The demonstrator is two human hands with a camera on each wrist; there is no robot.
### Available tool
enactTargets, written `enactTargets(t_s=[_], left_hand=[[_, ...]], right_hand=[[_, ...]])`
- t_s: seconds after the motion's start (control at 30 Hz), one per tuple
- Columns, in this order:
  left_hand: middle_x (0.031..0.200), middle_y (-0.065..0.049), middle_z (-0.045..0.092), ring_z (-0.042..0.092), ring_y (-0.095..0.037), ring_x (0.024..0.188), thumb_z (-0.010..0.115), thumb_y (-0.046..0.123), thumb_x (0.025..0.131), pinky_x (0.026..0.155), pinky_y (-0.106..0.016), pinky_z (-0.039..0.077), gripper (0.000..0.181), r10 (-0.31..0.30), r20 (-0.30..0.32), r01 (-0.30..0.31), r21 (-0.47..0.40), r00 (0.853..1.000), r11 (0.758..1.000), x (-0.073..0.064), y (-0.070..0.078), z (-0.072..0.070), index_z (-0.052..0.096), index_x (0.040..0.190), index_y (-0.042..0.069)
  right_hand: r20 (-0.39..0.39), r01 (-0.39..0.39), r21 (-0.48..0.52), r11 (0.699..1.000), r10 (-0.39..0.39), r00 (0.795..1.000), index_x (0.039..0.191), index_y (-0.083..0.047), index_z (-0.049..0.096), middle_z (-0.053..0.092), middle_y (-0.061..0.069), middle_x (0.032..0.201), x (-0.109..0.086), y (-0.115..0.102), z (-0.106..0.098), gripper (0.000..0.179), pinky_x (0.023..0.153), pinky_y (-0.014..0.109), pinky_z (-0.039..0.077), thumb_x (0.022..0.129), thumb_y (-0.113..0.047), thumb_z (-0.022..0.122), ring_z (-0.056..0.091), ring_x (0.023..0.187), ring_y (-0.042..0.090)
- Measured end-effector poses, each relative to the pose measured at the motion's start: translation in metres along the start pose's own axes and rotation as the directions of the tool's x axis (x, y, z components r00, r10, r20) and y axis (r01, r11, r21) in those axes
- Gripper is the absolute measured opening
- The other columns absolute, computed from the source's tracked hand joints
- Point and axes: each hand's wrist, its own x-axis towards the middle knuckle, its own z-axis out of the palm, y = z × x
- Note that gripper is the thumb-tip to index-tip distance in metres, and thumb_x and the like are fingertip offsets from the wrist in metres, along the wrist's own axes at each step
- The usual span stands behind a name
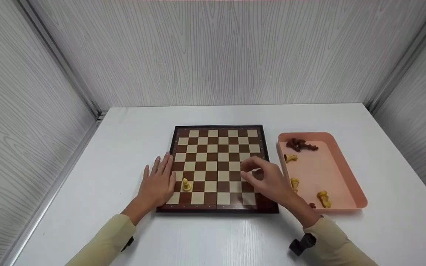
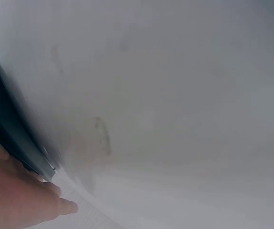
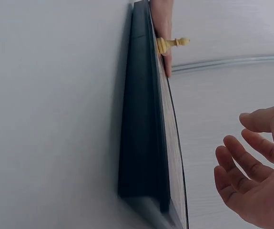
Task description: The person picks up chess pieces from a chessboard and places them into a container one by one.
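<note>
A brown-and-cream chessboard (image 1: 223, 186) with a dark rim lies flat on the table. One pale yellow chess piece, bishop-like in shape (image 1: 186, 185), stands upright near its front left corner. My left hand (image 1: 158, 183) rests along the board's left edge with straight fingers, close beside that piece. Over the right part of the board hovers my right hand (image 1: 268, 179). Its fingers are loosely bent, thumb and fingertips apart, and the right wrist view shows nothing between them. In that view the board's side (image 3: 141, 109) appears edge-on, with the yellow piece (image 3: 165, 45) on it.
A pink tray (image 1: 346, 177) sits right of the board. Inside are a cluster of dark chess pieces (image 1: 300, 145) at the back, several yellow pieces (image 1: 324, 199), and a small dark piece (image 1: 312, 205) by the front. Wood-grain panels (image 1: 213, 55) enclose the white table (image 1: 139, 125).
</note>
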Motion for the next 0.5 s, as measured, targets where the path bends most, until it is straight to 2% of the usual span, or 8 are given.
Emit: enactTargets(t_s=[0.1, 0.3, 0.5], left_hand=[[0.170, -0.015, 0.014, 0.013, -0.041, 0.155, 0.029, 0.032, 0.112, 0.119, -0.067, 0.011, 0.061, -0.005, 0.019, 0.005, 0.002, 1.000, 1.000, 0.001, -0.001, 0.000, 0.017, 0.164, 0.002], [0.171, -0.013, 0.011, 0.011, -0.040, 0.156, 0.027, 0.034, 0.112, 0.120, -0.066, 0.010, 0.062, -0.014, 0.035, 0.014, 0.002, 0.999, 1.000, 0.001, -0.003, 0.000, 0.014, 0.164, 0.003], [0.171, -0.013, 0.012, 0.011, -0.040, 0.156, 0.027, 0.033, 0.112, 0.120, -0.066, 0.010, 0.061, -0.008, 0.032, 0.008, -0.008, 0.999, 1.000, 0.001, -0.002, -0.001, 0.015, 0.164, 0.003]], right_hand=[[0.008, 0.016, 0.000, 1.000, -0.016, 1.000, 0.114, -0.013, 0.070, 0.072, 0.009, 0.109, 0.004, -0.002, 0.011, 0.017, 0.081, 0.041, 0.060, 0.097, -0.012, 0.073, 0.069, 0.099, 0.014], [0.019, 0.077, 0.013, 0.997, -0.077, 0.997, 0.112, -0.008, 0.070, 0.073, 0.010, 0.106, 0.013, -0.005, 0.030, 0.017, 0.082, 0.043, 0.059, 0.095, -0.007, 0.074, 0.070, 0.095, 0.017], [0.043, 0.047, 0.043, 0.998, -0.049, 0.998, 0.113, -0.003, 0.069, 0.072, 0.011, 0.107, 0.019, -0.009, 0.045, 0.017, 0.081, 0.042, 0.059, 0.097, -0.008, 0.072, 0.068, 0.094, 0.015]])
